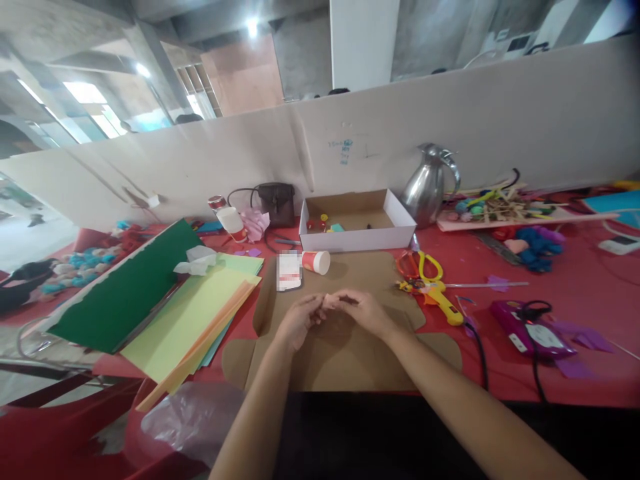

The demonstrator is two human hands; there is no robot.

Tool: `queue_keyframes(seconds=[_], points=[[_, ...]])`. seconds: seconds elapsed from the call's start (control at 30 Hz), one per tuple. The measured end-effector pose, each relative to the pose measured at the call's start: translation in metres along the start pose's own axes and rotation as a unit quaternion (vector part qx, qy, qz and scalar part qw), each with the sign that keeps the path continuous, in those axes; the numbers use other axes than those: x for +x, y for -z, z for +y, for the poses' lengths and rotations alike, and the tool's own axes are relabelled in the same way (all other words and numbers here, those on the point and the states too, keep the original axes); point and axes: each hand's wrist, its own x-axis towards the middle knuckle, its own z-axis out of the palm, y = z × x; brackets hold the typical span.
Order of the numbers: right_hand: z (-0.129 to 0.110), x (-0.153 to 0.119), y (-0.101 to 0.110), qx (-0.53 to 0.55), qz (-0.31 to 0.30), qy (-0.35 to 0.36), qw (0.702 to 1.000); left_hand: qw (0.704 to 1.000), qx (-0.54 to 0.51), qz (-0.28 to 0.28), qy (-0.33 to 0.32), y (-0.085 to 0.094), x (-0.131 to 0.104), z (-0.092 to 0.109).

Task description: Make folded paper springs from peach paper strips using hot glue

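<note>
My left hand (303, 319) and my right hand (364, 309) meet over a flattened brown cardboard sheet (350, 367). The fingertips of both pinch a small peach-pink piece (331, 301), perhaps paper; its exact kind is too small to tell. Just beyond them, a red-and-white paper cup (317, 262) lies on its side on the cardboard. Beside the cup is a small white item (289, 272) with a pixelated face. To the right of my right hand rest a yellow hot glue gun (444, 303) and scissors (425, 267) with orange and yellow handles.
Left are coloured paper sheets (200, 307) and a green board (135, 293). Behind stand a shallow white box (357, 241), a dark bag (277, 203) and a steel jug (425, 183). A magenta device (533, 330) with black cables and purple scraps lie right on the red table (590, 280).
</note>
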Motion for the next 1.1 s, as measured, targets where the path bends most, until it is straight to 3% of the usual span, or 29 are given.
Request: queue_keyframes(seconds=[0.13, 0.27, 0.43, 0.53, 0.77, 0.93, 1.1], points=[[-0.006, -0.001, -0.007, 0.071, 0.039, -0.034, 0.996, 0.993, 0.006, 0.043, -0.111, -0.013, -0.003, -0.008], [-0.006, 0.0, -0.014, 0.152, 0.061, -0.046, 0.985, 0.982, -0.07, 0.108, -0.135, -0.025, 0.0, -0.016], [-0.002, -0.002, -0.017, 0.134, 0.046, -0.04, 0.989, 0.971, 0.043, 0.161, -0.174, -0.02, 0.001, -0.02], [-0.002, -0.003, -0.019, 0.06, 0.043, -0.027, 0.997, 0.958, 0.124, 0.165, -0.198, -0.015, -0.001, -0.019], [-0.002, -0.006, -0.019, 0.027, 0.062, -0.041, 0.997, 0.936, 0.223, 0.148, -0.227, -0.014, -0.002, -0.012], [-0.007, -0.007, -0.017, -0.029, 0.054, -0.05, 0.997, 0.944, 0.189, 0.162, -0.216, -0.014, -0.001, -0.021], [-0.003, -0.003, -0.02, 0.036, 0.06, -0.072, 0.995, 0.96, 0.146, 0.147, -0.19, -0.015, 0.001, -0.022]])
